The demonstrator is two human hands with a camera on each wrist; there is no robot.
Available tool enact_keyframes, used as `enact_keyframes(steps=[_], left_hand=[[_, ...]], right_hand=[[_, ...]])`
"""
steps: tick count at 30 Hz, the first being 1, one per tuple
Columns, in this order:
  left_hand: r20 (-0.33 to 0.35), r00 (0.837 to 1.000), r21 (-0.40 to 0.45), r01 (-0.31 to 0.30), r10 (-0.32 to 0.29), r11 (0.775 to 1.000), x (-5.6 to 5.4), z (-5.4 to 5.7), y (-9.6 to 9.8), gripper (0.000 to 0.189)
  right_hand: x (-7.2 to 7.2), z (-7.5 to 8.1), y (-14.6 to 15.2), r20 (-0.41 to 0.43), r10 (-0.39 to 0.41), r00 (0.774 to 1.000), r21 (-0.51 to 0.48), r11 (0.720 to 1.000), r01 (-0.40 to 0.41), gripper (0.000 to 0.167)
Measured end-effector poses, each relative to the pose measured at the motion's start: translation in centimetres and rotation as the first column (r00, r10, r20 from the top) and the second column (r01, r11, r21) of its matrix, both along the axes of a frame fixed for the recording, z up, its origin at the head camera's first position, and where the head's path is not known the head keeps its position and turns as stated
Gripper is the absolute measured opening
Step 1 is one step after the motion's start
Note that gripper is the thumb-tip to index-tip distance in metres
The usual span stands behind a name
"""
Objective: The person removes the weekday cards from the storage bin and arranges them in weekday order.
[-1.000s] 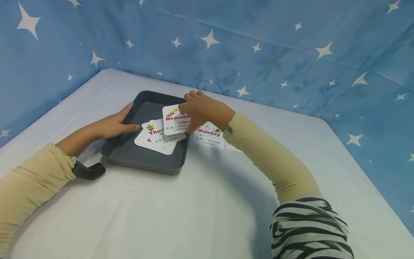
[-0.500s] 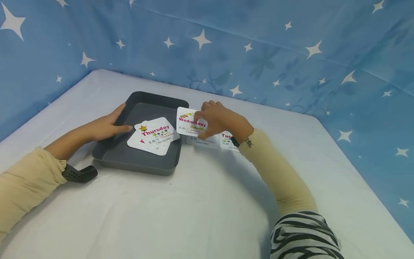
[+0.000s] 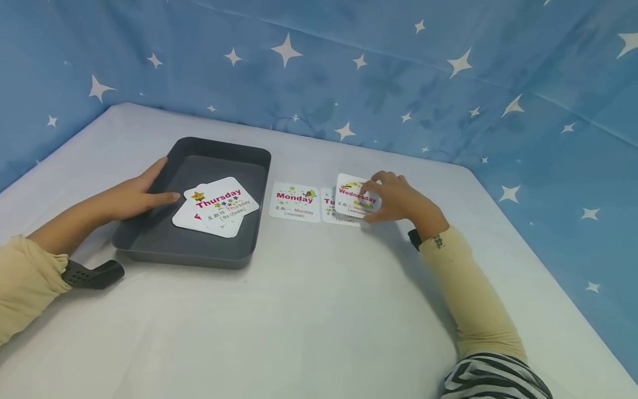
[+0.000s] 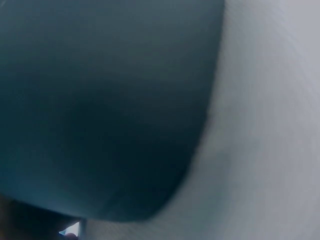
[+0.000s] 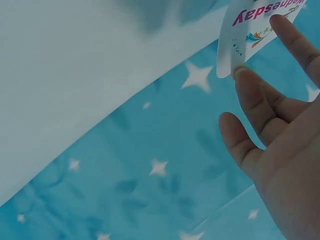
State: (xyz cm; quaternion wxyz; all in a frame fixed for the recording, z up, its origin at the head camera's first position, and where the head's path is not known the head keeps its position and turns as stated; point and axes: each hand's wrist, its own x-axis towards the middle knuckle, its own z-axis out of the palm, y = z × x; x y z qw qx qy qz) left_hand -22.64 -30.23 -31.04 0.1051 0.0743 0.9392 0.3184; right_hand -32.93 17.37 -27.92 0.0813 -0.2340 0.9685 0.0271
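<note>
My right hand (image 3: 399, 198) pinches a white Wednesday card (image 3: 350, 195) by its right side, over the Tuesday card (image 3: 327, 206), which it partly covers in the head view. In the right wrist view, the fingertips meet the edge of the Wednesday card (image 5: 265, 22). To the left lies the Monday card (image 3: 295, 203), flat on the white table. My left hand (image 3: 130, 197) rests at the left rim of a dark grey tray (image 3: 184, 257), its thumb stretched over the inside. Inside the tray, a Thursday card (image 3: 226, 200) overlaps other cards, mostly hidden beneath it.
A blue curtain with white stars (image 3: 319, 83) hangs behind the white table (image 3: 299, 310). A black strap piece (image 3: 94, 274) sticks out at my left wrist, close to the tray's near left corner. The left wrist view shows mostly the dark tray side (image 4: 100, 100).
My right hand has carried the Wednesday card rightward from over the tray, past the Monday card to the Tuesday card. The left hand stays at the tray. The head view has swung right.
</note>
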Motion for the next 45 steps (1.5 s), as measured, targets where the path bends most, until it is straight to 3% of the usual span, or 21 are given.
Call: enact_keyframes(steps=[6, 10, 18, 35, 41, 45], left_hand=[[0.011, 1.0, -0.01, -0.002, 0.002, 1.0, 0.1, 0.1, -0.5, 0.094], [0.024, 1.0, -0.01, -0.008, 0.008, 1.0, 0.0, 0.0, -0.6, 0.094], [0.02, 1.0, -0.011, -0.006, 0.007, 1.0, -0.1, -0.2, -0.3, 0.093], [0.02, 1.0, -0.004, -0.012, 0.012, 1.0, 0.0, -0.3, -0.6, 0.093], [0.009, 1.0, 0.005, -0.011, 0.011, 1.0, 0.0, 0.0, -0.4, 0.094], [-0.005, 1.0, 0.025, 0.004, -0.004, 1.0, -0.1, -0.1, -0.1, 0.093]], right_hand=[[-0.1, -0.3, 5.4, 0.057, -0.086, 0.995, -0.031, 0.996, 0.088, 0.054], [-0.6, -0.6, 7.2, 0.131, -0.088, 0.987, -0.067, 0.993, 0.097, 0.052], [-1.6, -1.1, 8.3, 0.286, -0.083, 0.955, -0.137, 0.982, 0.127, 0.054], [-1.8, -0.8, 8.8, 0.39, -0.101, 0.915, -0.145, 0.975, 0.17, 0.067], [-1.8, -0.6, 8.4, 0.298, -0.124, 0.947, -0.159, 0.971, 0.177, 0.081], [-1.6, -0.2, 7.4, 0.218, -0.096, 0.971, -0.198, 0.97, 0.141, 0.081]])
